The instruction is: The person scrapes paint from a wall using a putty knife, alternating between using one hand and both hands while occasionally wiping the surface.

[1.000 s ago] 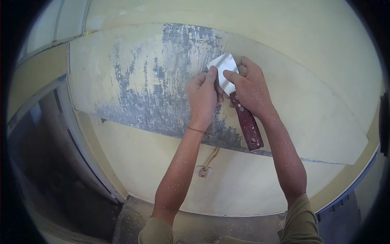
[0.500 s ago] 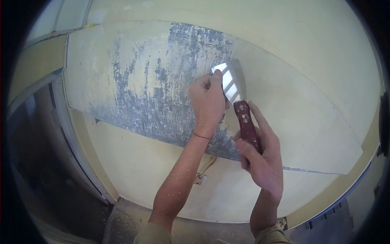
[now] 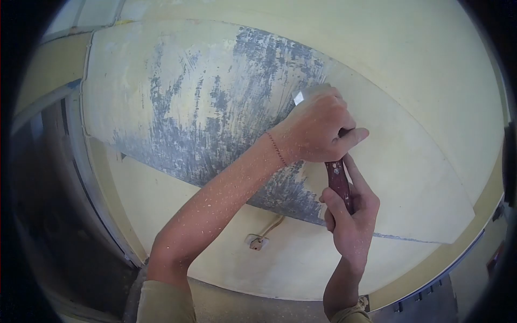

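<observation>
My right hand [image 3: 355, 218] is closed round the dark red handle [image 3: 339, 185] of a paint scraper, which points upward. My left hand [image 3: 323, 126] lies across the front of the scraper's blade [image 3: 311, 94], fingers curled and thumb out to the right. Only the blade's upper end shows above that hand; anything inside its fingers is hidden. Behind both hands is a pale painted panel [image 3: 404, 167], with its middle and left scraped to streaky grey patches [image 3: 215, 102]. Pale flecks dot my left forearm, which has a thin cord bracelet [image 3: 277, 149].
Below the panel's lower edge, a socket [image 3: 257, 242] with a cable sits on the pale wall [image 3: 215, 269]. A dark framed opening [image 3: 59, 204] stands at the left. At the lower right is a grey surface [image 3: 425, 304] with dark fittings along its edge.
My left hand has moved right and turned over, from the blade's left edge to across its front. My right hand stays on the handle, slightly lower. The camera view has shifted slightly.
</observation>
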Motion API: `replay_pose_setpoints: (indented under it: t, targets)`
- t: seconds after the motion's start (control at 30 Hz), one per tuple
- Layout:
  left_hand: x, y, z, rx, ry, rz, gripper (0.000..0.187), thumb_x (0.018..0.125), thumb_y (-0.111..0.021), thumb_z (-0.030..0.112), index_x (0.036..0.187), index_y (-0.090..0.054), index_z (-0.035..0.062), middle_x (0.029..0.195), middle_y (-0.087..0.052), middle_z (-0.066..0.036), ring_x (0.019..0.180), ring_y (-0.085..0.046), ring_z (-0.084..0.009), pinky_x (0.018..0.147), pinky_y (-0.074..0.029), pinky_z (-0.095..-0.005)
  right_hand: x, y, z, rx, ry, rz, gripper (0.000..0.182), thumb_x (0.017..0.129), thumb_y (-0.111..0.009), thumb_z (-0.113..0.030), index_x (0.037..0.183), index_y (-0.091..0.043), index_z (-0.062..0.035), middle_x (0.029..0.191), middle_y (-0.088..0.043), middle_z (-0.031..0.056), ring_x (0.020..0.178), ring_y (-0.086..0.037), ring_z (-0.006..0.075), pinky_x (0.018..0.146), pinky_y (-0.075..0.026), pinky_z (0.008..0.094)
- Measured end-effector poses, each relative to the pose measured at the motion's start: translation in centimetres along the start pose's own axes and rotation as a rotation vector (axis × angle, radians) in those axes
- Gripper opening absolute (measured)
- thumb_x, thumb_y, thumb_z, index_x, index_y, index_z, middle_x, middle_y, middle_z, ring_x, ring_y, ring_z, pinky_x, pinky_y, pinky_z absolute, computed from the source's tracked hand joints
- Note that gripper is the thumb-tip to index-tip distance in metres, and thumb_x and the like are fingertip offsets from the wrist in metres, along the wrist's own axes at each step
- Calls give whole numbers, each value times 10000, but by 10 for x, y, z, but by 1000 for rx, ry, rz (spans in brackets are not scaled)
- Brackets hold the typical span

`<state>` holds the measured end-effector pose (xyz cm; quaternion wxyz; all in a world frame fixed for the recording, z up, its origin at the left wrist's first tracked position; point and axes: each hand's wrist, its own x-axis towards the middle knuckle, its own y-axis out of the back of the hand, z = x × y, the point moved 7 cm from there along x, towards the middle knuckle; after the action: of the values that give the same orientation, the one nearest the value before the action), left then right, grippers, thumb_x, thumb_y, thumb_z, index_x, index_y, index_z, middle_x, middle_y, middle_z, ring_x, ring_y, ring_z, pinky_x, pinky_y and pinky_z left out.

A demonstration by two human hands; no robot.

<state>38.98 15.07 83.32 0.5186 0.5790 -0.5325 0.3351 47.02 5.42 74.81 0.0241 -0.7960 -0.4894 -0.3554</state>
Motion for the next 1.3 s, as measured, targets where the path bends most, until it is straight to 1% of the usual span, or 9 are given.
replay_pose_setpoints:
  t: [0.03, 0.1, 0.2, 0.33, 0.5, 0.63, 0.7, 1.23, 1.3]
  targets:
    - [-1, -4, -4, 57, 51, -106, 270, 727, -662, 141, 544, -489, 44, 569, -460, -97, 625, -433, -292, 647, -377, -394, 0, 0, 4, -2, 1, -3, 612, 845, -597, 37, 1425, -406, 78, 990, -656, 133, 709, -614, 95, 599, -480, 228]
    - [1, 2, -2, 34, 42, -85, 279, 682, -641, 130, 514, -436, 43, 537, -433, -95, 603, -409, -291, 637, -372, -392, -1, -6, 3, 358, 162, -115, 710, 821, -637, -9, 1463, -339, 60, 865, -631, 116, 575, -589, 111, 486, -432, 230]
    - [3, 4, -2, -3, 25, -52, 275, 606, -599, 130, 487, -367, 43, 508, -402, -95, 575, -370, -287, 615, -355, -386, 0, -6, 3, 474, 237, -186, 728, 814, -648, -45, 1465, -331, 30, 787, -611, 101, 543, -555, 97, 460, -405, 238]
    - [3, 2, 0, 60, -8, -70, 266, 569, -584, 161, 488, -357, 48, 507, -388, -99, 568, -338, -279, 593, -329, -381, -6, -7, 4, 429, 122, -115, 647, 825, -633, -50, 1417, -383, 22, 751, -596, 63, 532, -495, 62, 455, -356, 229]
    - [9, 11, -5, 17, -1, -48, 278, 560, -585, 172, 485, -347, 50, 507, -372, -98, 565, -323, -277, 594, -320, -388, -8, -6, -13, 345, 182, 117, 310, 854, -577, -25, 1158, -592, 39, 668, -524, -18, 515, -368, 16, 466, -255, 204]
    - [-1, -2, -1, 10, 45, -242, 277, 555, -583, 170, 484, -343, 51, 508, -360, -97, 568, -322, -277, 596, -317, -388, -17, -18, 4, 312, 182, 54, 156, 860, -539, 7, 976, -640, 37, 614, -479, -33, 500, -346, 14, 464, -235, 204]
    - [7, 6, -6, -5, 46, -204, 276, 556, -582, 168, 484, -341, 55, 508, -357, -97, 571, -323, -278, 600, -318, -386, -14, -23, 1, 381, 226, 106, 113, 852, -528, 23, 905, -628, 25, 594, -463, -35, 496, -340, 15, 465, -232, 206]
    - [17, 31, -15, -49, 103, -176, 273, 583, -601, 180, 487, -370, 69, 526, -370, -86, 609, -377, -278, 609, -342, -385, -11, -34, -14, 228, 332, 144, 123, 809, -481, 25, 862, -592, 13, 586, -471, -26, 482, -350, 15, 457, -230, 214]
    - [9, 17, -6, -108, -6, -88, 282, 581, -606, 187, 485, -370, 67, 510, -371, -89, 594, -371, -285, 610, -345, -378, -21, -30, -11, 362, 281, 109, 116, 805, -482, 24, 856, -586, 17, 587, -480, -14, 464, -349, 18, 440, -221, 213]
